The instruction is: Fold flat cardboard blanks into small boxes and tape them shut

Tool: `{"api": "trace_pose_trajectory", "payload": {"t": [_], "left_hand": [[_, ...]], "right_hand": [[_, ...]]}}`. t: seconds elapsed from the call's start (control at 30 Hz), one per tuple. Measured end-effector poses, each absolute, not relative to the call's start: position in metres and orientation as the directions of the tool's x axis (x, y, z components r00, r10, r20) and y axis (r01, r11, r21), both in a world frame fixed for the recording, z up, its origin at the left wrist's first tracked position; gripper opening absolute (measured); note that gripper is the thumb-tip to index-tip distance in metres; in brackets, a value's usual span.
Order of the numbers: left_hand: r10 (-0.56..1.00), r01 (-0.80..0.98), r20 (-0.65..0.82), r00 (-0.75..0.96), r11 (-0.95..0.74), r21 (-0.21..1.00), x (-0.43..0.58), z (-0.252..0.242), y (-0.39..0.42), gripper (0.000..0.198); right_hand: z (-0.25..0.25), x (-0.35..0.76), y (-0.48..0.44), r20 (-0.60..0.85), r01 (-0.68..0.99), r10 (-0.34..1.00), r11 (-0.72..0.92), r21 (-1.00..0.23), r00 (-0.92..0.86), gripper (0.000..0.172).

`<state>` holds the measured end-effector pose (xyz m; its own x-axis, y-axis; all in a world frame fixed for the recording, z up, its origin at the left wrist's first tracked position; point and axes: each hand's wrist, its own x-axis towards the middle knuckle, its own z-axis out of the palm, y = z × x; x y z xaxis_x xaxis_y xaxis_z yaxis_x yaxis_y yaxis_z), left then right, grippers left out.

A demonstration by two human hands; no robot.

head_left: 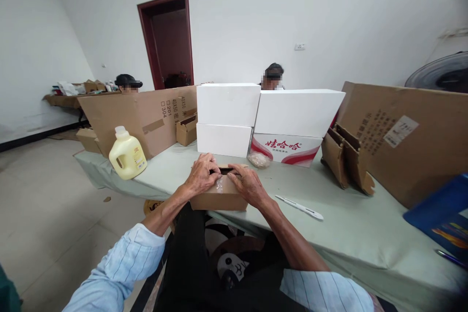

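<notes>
A small brown cardboard box (219,197) sits at the near edge of the table (347,224). My left hand (201,174) lies on its top left, fingers curled over the flap. My right hand (248,183) rests on its top right, fingers pressing down on the flap. A strip of clear tape (220,184) shows between the two hands on the box top. A white utility knife (299,206) lies on the table just right of my right forearm.
White foam boxes (228,105) and a red-printed carton (285,148) stand behind the box. A yellow detergent jug (127,156) stands left. Folded cardboard pieces (345,161) and large cardboard sheets (405,141) are right. Two people sit behind the cardboard.
</notes>
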<state>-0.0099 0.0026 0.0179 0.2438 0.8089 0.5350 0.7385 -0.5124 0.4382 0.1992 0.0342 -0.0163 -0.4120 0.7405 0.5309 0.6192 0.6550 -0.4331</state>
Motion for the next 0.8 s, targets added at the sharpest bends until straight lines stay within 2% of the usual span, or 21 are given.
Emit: {"api": "trace_pose_trajectory", "payload": {"t": [0.53, 0.67, 0.8], "left_hand": [[0.8, 0.759, 0.477, 0.365, -0.552, 0.346, -0.011, 0.025, -0.015, 0.015], [0.762, 0.671, 0.495, 0.418, -0.626, 0.397, -0.014, 0.032, -0.031, 0.015], [0.775, 0.566, 0.47, 0.422, -0.63, 0.531, -0.024, 0.039, -0.049, 0.017]], "right_hand": [[-0.017, 0.199, 0.033, 0.56, 0.592, 0.726, 0.67, -0.448, -0.398, 0.032], [-0.019, 0.2, 0.035, 0.572, 0.588, 0.719, 0.677, -0.443, -0.396, 0.031], [-0.02, 0.199, 0.035, 0.559, 0.582, 0.728, 0.67, -0.461, -0.396, 0.031]]}}
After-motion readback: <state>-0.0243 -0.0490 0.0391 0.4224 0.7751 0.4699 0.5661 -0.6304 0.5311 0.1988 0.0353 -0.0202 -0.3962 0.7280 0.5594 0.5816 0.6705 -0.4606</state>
